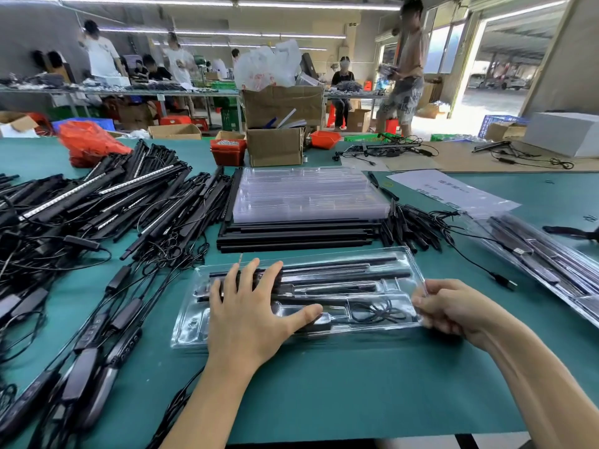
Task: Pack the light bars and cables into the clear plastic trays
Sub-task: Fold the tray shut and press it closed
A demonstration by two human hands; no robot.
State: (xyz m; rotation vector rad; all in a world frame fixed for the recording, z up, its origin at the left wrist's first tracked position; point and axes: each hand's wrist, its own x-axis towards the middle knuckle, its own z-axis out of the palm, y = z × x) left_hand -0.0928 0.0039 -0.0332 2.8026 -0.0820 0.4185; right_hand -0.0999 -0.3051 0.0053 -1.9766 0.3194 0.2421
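Head view: clear plastic tray point(343, 322) of black light bars lies long axis nine-to-three. Left hand point(256, 306) presses flat, fingers straight; right hand point(453, 309) pinches its three-o'clock end.

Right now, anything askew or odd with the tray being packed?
Nothing stands out. The clear tray lies flat on the green mat, light bars and coiled cable seated inside. Left hand presses flat on it; right hand pinches its right edge.
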